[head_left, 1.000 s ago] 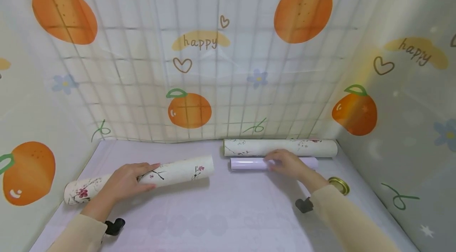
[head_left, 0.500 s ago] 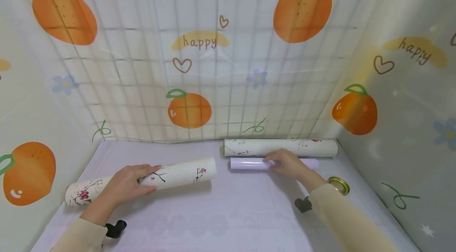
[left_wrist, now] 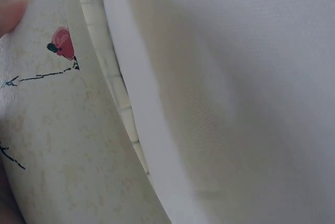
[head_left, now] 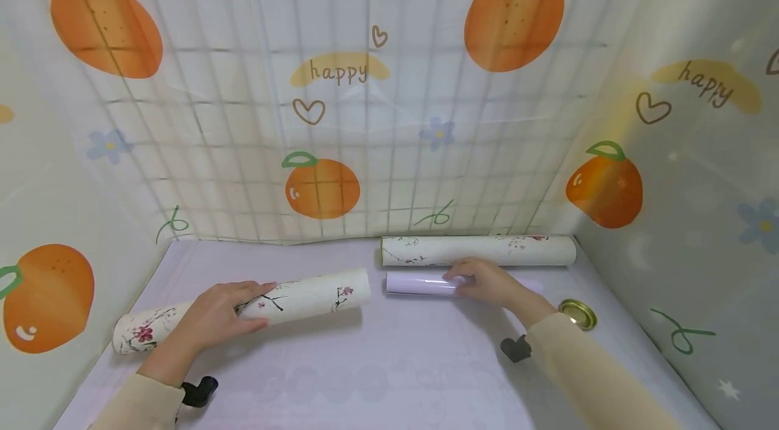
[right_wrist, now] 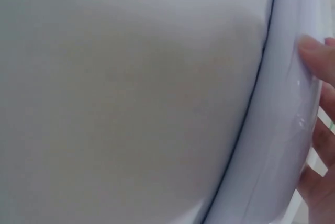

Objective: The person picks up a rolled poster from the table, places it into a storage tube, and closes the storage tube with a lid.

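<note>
My left hand [head_left: 219,315] grips a white wallpaper roll [head_left: 310,295] printed with dark branches and pink blossoms, thumb on the near side. The roll slants, its right end farther away and apparently lifted off the table. In the left wrist view that blossom-printed roll [left_wrist: 78,130] fills the left side, with a fingertip on it. On the right, my right hand [head_left: 487,281] holds a thinner glossy lilac roll [head_left: 416,283] from above. The right wrist view has the thumb on the lilac roll [right_wrist: 272,119] and fingers at its far side; the hand covers part of it in the head view.
A second blossom-printed roll [head_left: 475,251] lies along the back edge, just behind the lilac one. A gold-coloured round lid [head_left: 577,314] sits by the right forearm. Patterned curtains [head_left: 328,112] enclose the pale lilac tabletop [head_left: 341,376] at the back and both sides.
The lilac roll's left end has shifted slightly left and nearer to me, with the right hand moving along. The left hand and its wallpaper roll have edged slightly right.
</note>
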`<action>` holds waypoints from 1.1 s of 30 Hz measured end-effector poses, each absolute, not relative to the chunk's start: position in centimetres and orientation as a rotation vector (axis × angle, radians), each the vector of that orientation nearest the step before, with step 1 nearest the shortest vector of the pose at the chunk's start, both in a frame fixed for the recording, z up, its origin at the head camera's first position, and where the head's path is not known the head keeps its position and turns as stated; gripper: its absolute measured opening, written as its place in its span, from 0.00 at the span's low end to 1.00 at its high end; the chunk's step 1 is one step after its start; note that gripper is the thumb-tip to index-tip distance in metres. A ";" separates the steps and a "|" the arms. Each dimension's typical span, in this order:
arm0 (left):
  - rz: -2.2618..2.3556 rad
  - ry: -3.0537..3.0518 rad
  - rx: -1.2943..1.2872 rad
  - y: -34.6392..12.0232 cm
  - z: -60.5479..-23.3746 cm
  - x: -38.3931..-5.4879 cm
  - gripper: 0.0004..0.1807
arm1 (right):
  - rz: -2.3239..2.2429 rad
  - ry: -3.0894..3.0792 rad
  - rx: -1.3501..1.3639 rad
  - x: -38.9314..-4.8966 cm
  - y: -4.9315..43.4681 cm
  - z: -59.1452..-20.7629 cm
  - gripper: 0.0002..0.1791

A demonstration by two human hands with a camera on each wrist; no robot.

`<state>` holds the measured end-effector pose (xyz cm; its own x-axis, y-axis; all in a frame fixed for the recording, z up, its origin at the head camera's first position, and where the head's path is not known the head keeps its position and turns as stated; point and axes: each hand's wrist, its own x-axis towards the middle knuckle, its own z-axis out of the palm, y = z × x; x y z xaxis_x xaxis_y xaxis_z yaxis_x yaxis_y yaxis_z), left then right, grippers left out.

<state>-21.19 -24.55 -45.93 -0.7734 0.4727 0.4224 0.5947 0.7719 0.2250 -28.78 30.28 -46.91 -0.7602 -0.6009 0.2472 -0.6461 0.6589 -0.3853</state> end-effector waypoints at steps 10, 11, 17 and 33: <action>-0.506 -2.647 -0.826 -24.7 -46.0 -20.9 0.35 | 0.727 -2.841 1.024 -27.6 30.2 -45.8 0.18; -0.507 -2.648 -0.825 -24.7 -46.0 -20.9 0.35 | 0.730 -2.845 1.024 -27.5 30.2 -45.6 0.18; -0.507 -2.628 -0.832 -24.6 -45.9 -20.6 0.35 | 0.732 -2.878 1.008 -26.6 30.3 -44.5 0.18; -0.521 -2.599 -0.849 -24.6 -46.0 -20.3 0.35 | 0.756 -2.753 1.146 -24.3 30.0 -41.9 0.18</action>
